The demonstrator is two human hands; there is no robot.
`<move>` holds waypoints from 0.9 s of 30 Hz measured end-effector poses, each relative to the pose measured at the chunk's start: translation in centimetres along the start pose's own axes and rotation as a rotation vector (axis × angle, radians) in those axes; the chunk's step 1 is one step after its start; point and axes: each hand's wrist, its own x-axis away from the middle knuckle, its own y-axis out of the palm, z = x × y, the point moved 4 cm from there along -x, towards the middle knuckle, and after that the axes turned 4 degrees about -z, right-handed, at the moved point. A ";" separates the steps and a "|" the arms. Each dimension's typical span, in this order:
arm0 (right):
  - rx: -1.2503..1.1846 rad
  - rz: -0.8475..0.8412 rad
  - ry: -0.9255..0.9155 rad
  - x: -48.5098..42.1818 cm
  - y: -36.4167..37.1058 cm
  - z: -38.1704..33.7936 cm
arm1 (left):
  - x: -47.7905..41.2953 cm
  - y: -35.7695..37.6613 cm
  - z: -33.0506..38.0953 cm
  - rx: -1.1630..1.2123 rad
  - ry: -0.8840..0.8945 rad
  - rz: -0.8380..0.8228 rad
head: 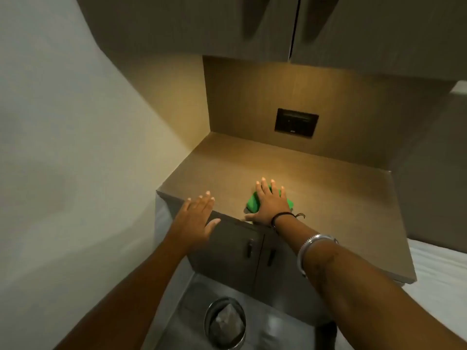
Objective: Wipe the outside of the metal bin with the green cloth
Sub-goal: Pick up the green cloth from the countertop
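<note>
The metal bin (225, 322) stands on the grey floor (182, 311) at the bottom centre of the frame, round and shiny, with a crumpled liner or paper inside it, and nobody is touching it. Above it, near the middle of the frame, the green cloth (254, 202) lies on the brown table (316, 198), close to the front edge. The right hand (269, 202) is pressed flat on top of the cloth, fingers spread, its grip open rather than closed around the fabric; a dark cord and a silver bangle (307, 251) sit on that wrist and forearm. The left hand (195, 214) is just to the left at the table's front edge, palm down with fingers straight, grip open and holding nothing. Below the table are two cabinet doors (227, 253) with dark handles. A dark wall panel (296, 123) is set in the back wall.
</note>
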 end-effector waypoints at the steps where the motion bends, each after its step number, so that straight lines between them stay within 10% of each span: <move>1: 0.002 -0.052 0.015 0.0 1.0 0.1 | 0.4 0.7 0.3 0.028 -0.030 -0.017; 9: -0.117 0.056 -0.053 3.9 4.4 -2.8 | 6.4 6.3 -1.2 0.200 -0.082 -0.090; 18: -2.089 -0.230 0.300 14.0 8.0 -3.7 | 7.7 12.3 -3.1 0.576 -0.353 -0.474; 27: -2.458 -0.003 0.792 23.8 30.3 1.8 | 13.4 29.7 3.0 0.795 -0.311 -0.906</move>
